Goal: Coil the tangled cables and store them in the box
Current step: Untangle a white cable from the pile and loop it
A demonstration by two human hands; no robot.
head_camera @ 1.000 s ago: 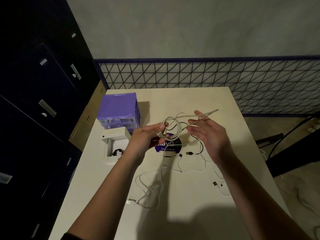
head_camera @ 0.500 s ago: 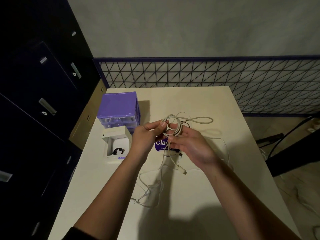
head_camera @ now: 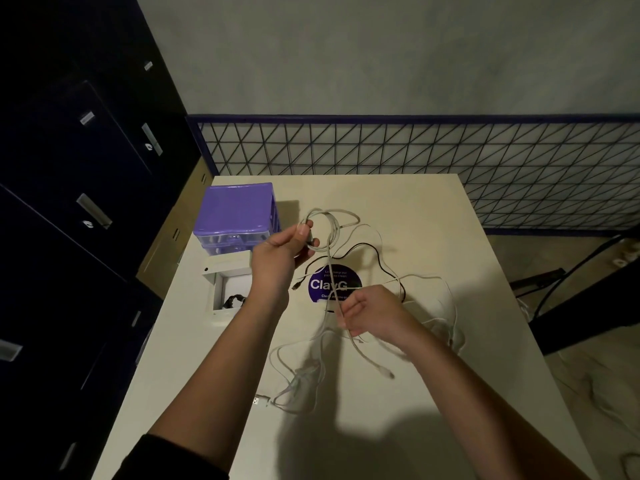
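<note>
Dim, greenish indoor light. Big soft shadow falls across near edge of table (head_camera: 433,209). Cabinets (head_camera: 69,202) at left nearly black. Wide-angle bending at edges; slight softness throughout.

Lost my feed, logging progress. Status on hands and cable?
Left hand holds grey-white cable coil aloft. Right hand pinches its trailing length. Thin black cable tangled through. Open white box waiting.

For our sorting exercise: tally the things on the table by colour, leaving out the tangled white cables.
Purple: 2, drawer box, round sticker
White: 1, open box
Black: 1, cable
Total: 4
</note>
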